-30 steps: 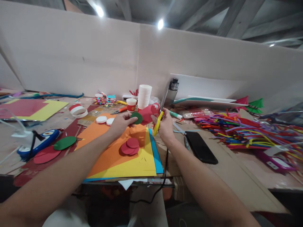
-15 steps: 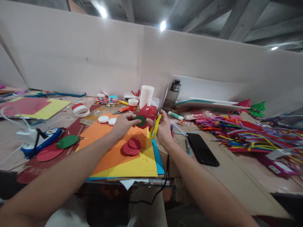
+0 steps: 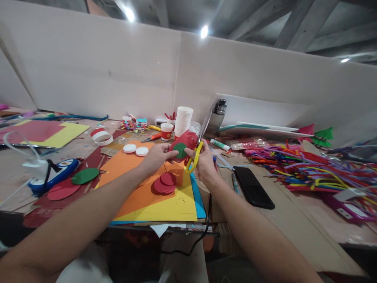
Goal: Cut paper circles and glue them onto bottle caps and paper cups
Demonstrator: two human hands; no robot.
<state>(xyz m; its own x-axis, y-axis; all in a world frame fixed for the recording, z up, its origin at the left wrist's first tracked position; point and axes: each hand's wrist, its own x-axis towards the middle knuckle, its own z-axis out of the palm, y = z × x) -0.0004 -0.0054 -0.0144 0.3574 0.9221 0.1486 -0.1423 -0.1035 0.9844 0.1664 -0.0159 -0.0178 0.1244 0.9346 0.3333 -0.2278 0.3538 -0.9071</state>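
Observation:
Between my hands is a piece of red paper point(image 3: 187, 138) with a green paper circle point(image 3: 178, 151) against its near face. My left hand point(image 3: 159, 156) pinches the left edge of both papers. In my right hand point(image 3: 204, 160) are yellow-handled scissors point(image 3: 194, 159), blades pointing up and away beside the red paper; fingers of that hand also touch the papers' right side. Whether the blades are parted I cannot tell. Below my hands, several red paper circles point(image 3: 164, 183) lie overlapping on orange paper point(image 3: 132, 196) and yellow paper point(image 3: 182, 206).
A stack of white paper cups point(image 3: 184, 117) and a red-and-white cup point(image 3: 166, 132) stand behind my hands. To the right lie a black phone point(image 3: 253, 188), a glue stick point(image 3: 220, 144) and a heap of pipe cleaners point(image 3: 294, 165). At left are a green oval point(image 3: 85, 176) and a blue glue gun point(image 3: 60, 173).
The red paper has turned in my hands, and its pointed upper part no longer stands out. More of the green circle faces me. The scissors stay in my right hand.

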